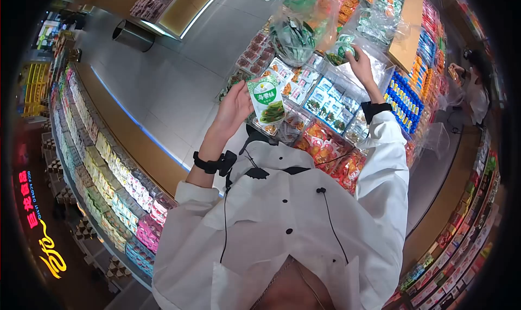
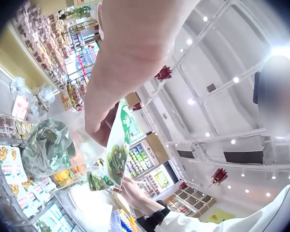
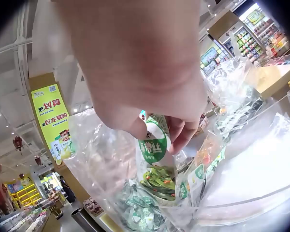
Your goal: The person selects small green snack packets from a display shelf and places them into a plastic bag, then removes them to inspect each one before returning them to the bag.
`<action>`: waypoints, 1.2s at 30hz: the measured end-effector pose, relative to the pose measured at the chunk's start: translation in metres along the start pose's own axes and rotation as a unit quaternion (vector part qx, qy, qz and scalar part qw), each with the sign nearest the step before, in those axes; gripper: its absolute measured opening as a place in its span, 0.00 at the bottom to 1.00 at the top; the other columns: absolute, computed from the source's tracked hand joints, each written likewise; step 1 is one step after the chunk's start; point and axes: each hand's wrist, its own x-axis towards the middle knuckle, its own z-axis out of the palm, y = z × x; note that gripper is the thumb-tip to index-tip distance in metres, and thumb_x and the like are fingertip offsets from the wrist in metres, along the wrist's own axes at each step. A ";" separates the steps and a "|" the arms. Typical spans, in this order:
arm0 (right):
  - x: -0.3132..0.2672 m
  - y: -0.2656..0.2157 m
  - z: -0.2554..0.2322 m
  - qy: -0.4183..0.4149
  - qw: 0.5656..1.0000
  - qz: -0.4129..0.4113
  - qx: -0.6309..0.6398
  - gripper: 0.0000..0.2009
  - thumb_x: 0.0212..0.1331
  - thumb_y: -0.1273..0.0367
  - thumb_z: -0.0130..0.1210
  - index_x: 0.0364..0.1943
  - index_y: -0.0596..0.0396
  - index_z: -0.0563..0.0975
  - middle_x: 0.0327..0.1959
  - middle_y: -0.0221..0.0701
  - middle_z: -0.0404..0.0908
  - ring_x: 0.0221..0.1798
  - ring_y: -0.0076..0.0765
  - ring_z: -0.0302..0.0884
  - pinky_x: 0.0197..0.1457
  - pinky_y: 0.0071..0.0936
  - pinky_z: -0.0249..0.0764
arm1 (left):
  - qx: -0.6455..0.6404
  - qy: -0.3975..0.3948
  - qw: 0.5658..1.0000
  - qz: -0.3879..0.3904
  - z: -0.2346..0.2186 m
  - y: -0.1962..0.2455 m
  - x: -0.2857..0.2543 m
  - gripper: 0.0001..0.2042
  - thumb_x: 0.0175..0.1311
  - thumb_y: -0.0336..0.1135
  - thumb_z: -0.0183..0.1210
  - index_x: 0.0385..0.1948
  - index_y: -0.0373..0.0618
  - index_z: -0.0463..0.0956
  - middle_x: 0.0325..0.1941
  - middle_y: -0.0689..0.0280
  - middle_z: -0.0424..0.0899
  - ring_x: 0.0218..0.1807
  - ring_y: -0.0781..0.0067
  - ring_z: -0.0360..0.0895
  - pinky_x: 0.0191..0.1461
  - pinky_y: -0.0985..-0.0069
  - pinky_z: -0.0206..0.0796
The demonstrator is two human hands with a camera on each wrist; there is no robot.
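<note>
Our left hand (image 1: 234,106) holds a green snack pack (image 1: 267,101). The fingers curl round its left edge and the thumb pinches it. The pack stands tall, with its long side going up and down and its printed front facing us. It sits close in front of our chest, above the white jacket (image 1: 282,223).

Our right hand (image 1: 361,60) is stretched out much farther. It pinches a second pack (image 1: 342,49), the same green kind, between the fingers and thumb. In the right wrist view the fingertips (image 3: 183,137) are curled over the top of that pack (image 3: 154,145), so it hangs down from the grip with its long side pointing at the bin.

This second pack is over a clear bin (image 1: 374,74) in the candy stand (image 1: 325,109). Just to its left is a big clear bag (image 1: 298,27) stuffed with more green packs.

So the bin and the bag lie ahead of us and a bit to the right. The right hand is right there beside them. The left hand is well back from them, near our body. We think the right hand is the better one for reaching the bin. The left hand's pack would have to travel forward and to the right to get there.

Another person (image 1: 475,87) stands far off to the right.
</note>
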 end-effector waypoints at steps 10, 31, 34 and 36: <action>0.013 0.032 0.014 0.003 0.998 -0.009 0.055 0.21 0.61 0.61 0.58 0.56 0.57 0.76 0.48 0.49 0.82 0.53 0.51 0.80 0.57 0.36 0.72 | 0.003 0.052 0.999 0.008 0.019 -0.017 -0.013 0.26 0.78 0.47 0.32 0.66 0.36 0.61 0.62 0.61 0.75 0.60 0.73 0.72 0.67 0.71 0.59; -0.012 -0.011 -0.012 -0.091 0.993 0.066 -0.017 0.18 0.63 0.66 0.55 0.56 0.54 0.74 0.41 0.50 0.82 0.45 0.54 0.81 0.50 0.40 0.75 | 0.103 0.072 0.988 -0.087 -0.036 -0.022 0.016 0.25 0.79 0.47 0.34 0.66 0.38 0.63 0.65 0.63 0.73 0.65 0.72 0.68 0.69 0.71 0.55; -0.012 -0.004 -0.011 -0.104 0.991 0.083 0.010 0.17 0.63 0.67 0.55 0.56 0.54 0.74 0.42 0.50 0.82 0.45 0.52 0.81 0.51 0.39 0.74 | 0.104 0.084 0.986 -0.099 -0.036 -0.026 0.016 0.25 0.79 0.47 0.33 0.66 0.38 0.63 0.64 0.63 0.73 0.65 0.72 0.68 0.69 0.71 0.55; -0.007 0.012 -0.007 -0.089 0.995 0.034 0.017 0.18 0.63 0.67 0.55 0.56 0.53 0.74 0.45 0.49 0.82 0.49 0.51 0.80 0.54 0.38 0.73 | 0.105 0.088 0.985 -0.105 -0.033 -0.028 0.016 0.25 0.79 0.47 0.33 0.66 0.38 0.63 0.64 0.63 0.73 0.65 0.72 0.68 0.69 0.71 0.55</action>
